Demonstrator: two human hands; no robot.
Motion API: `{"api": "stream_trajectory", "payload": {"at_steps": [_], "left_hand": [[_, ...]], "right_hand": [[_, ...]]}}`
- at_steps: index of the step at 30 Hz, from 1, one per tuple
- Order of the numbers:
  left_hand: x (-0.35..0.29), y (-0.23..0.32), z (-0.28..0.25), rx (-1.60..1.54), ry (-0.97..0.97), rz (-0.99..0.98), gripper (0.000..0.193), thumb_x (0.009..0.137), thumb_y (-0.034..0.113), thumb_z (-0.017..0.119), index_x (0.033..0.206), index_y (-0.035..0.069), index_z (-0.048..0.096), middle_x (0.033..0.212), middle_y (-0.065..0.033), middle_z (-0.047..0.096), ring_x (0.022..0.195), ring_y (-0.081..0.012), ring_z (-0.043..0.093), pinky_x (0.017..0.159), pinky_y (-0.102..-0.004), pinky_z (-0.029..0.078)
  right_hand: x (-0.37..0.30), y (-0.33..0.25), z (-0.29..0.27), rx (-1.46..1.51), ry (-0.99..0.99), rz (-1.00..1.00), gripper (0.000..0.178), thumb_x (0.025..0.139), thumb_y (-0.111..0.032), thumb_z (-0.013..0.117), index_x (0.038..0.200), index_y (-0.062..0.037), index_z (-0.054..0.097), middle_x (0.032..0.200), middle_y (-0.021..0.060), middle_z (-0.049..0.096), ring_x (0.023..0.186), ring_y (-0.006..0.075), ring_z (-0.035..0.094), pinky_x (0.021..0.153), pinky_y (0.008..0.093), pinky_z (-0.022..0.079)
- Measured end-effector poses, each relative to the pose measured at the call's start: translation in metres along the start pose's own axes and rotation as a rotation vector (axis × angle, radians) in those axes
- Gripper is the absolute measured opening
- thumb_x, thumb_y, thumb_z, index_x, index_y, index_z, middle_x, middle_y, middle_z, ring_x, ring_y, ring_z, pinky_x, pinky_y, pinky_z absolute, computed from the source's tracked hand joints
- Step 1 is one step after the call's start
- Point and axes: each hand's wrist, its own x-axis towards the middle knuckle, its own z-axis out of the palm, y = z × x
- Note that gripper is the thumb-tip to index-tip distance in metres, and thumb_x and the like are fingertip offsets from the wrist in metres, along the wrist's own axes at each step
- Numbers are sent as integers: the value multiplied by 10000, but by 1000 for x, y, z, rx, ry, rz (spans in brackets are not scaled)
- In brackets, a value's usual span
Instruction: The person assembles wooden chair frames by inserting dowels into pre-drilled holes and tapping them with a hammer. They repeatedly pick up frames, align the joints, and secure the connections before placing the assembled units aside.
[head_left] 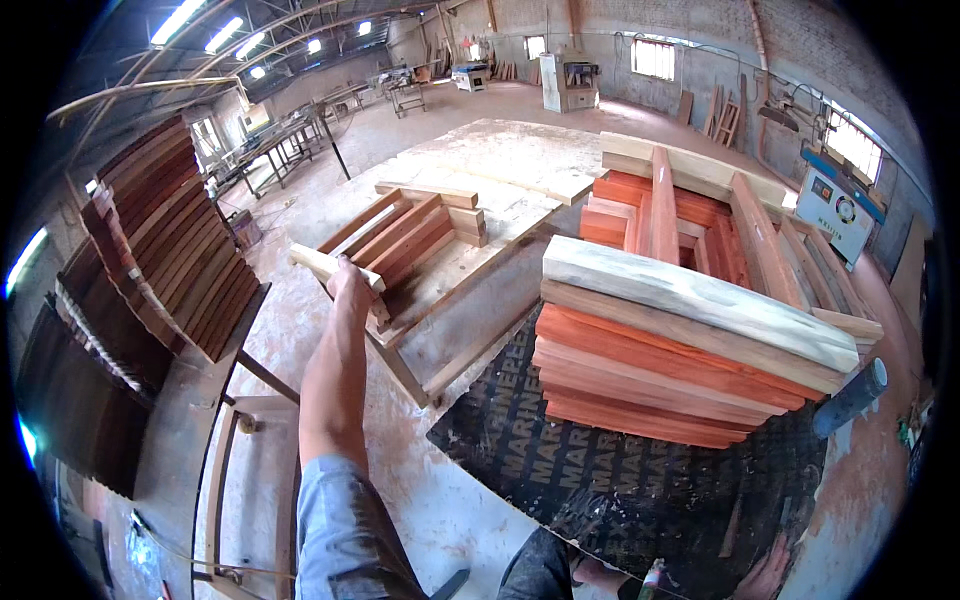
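My left hand [348, 284] reaches forward and is closed over the pale end bar of a wooden frame [330, 264]. That frame has reddish-brown side rails and lies on a light wooden board [520, 262]. Partly in view at the lower right, my right hand [766, 572] has its fingers stretched out over a black printed sheet [640, 510] and appears to hold nothing. On that sheet stands a tall stack of reddish wooden frames [640, 360], topped by a frame with pale bars [690, 302].
Dark slatted wood panels [190, 250] lean in a stack at the left on a metal-topped bench [200, 420]. A dark blue cylinder [850, 398] stands beside the frame stack. Machines [568, 82] and work tables [280, 140] stand farther back; another machine [838, 208] is at the right.
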Motion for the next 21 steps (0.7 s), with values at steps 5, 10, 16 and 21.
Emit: {"api": "stream_trajectory", "payload": {"at_steps": [5,10,16,21], "left_hand": [[17,-2,2,65,-50,29,602,979,468,695,1286,-38,586,1148,-180,689,954,-328,698,710,-491,588],[66,18,-8,202,-311,94,431,932,373,772,1075,-7,627,893,-109,616,712,-242,608,545,-401,498],[48,5,-5,629,-457,210,217,807,272,754,778,130,593,783,-43,556,651,-200,539,622,-397,430],[123,-17,-23,644,-409,284,248,827,281,734,817,35,702,815,-76,672,710,-206,617,624,-401,487]], "right_hand": [[3,-6,-6,-15,-4,2,512,1028,-180,514,1533,-104,478,1498,300,491,1356,517,471,1157,559,386],[4,-8,-3,2,-18,0,518,1031,-190,516,1542,-116,468,1491,293,500,1354,513,473,1153,555,391],[-3,-5,-9,-29,-17,29,527,1034,-202,517,1553,-130,457,1482,284,511,1353,508,475,1148,549,397],[7,-13,-12,-8,-7,9,534,1037,-212,518,1562,-142,448,1475,277,521,1351,504,477,1145,544,402]]}}
